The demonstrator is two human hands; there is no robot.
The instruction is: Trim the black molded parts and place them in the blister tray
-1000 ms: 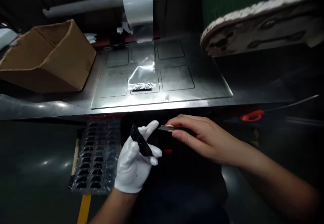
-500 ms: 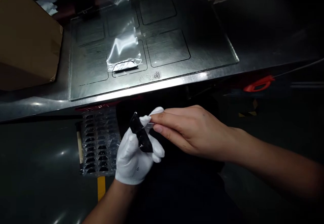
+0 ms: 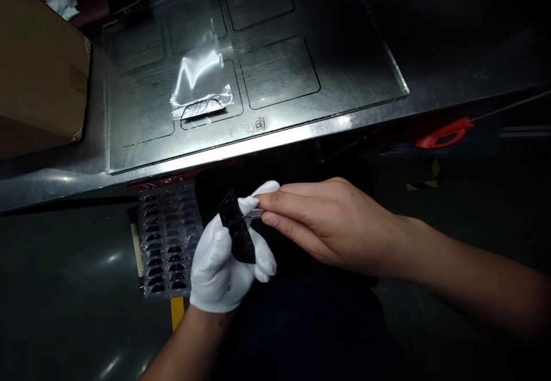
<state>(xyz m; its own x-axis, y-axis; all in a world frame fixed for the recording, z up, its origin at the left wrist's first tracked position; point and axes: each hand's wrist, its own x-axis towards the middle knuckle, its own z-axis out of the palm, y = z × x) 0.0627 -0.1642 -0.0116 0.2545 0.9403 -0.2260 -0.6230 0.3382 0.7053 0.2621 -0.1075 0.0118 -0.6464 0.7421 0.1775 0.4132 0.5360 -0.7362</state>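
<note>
My left hand [image 3: 228,260], in a white glove, is closed around a small black glossy piece [image 3: 237,229] with slanted ends. The piece is tilted, its dark face toward me, gripped between thumb and fingers. My right hand [image 3: 318,217] is bare, with thumb and forefinger pinched on a thin, shiny, pointed tool [image 3: 253,214]. Its narrow tip reaches the middle of the black piece; whether it touches I cannot tell. The right fingertips meet the gloved fingers. Most of the tool is hidden in my right hand.
Beyond my hands is a metal table [image 3: 344,121] bearing a glass sheet [image 3: 357,65]. Clear plastic film [image 3: 196,77] and a dark-edged piece [image 3: 203,109] lie there. A cardboard box [image 3: 43,71] stands left. Below hangs a clear tray [image 3: 189,214] with several black pieces. A red handle [image 3: 445,134] is right.
The black piece has turned slightly in my left hand, and its bright reflection has faded. My left hand has shifted slightly left. The table scene has shifted a little up and left in view.
</note>
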